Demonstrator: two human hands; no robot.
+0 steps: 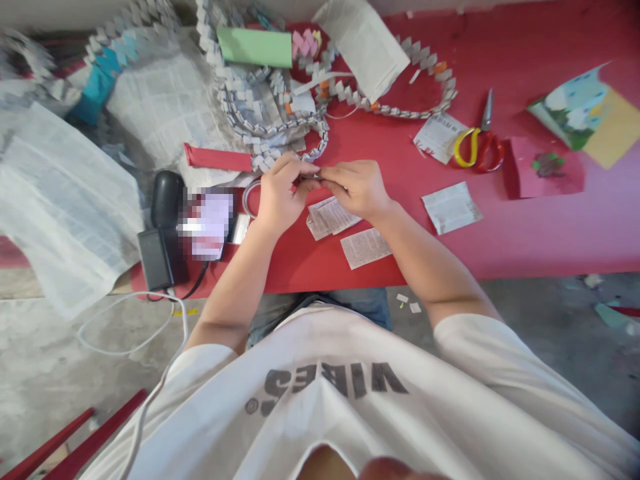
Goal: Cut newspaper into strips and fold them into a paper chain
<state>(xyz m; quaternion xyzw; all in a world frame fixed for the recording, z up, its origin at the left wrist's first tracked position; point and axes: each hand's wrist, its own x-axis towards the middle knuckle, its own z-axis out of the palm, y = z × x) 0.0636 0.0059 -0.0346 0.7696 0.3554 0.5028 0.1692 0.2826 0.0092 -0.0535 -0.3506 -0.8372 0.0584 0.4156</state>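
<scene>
Over the red table (525, 227), left hand (278, 197) and right hand (356, 189) pinched shut on a small folded paper strip (309, 178) — mid-crease, probably — firmer pressing along the fold needed next.

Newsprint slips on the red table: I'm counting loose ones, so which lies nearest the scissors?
The newsprint slip tucked against the scissors, touching their yellow handle. The others lie lower, below the scissors or under the hands.

The white cotton T-shirt (350, 400) bears grey block letters reading "VIBES", seen upside down; print on the newspaper scraps (365, 247) is too small to read.
</scene>
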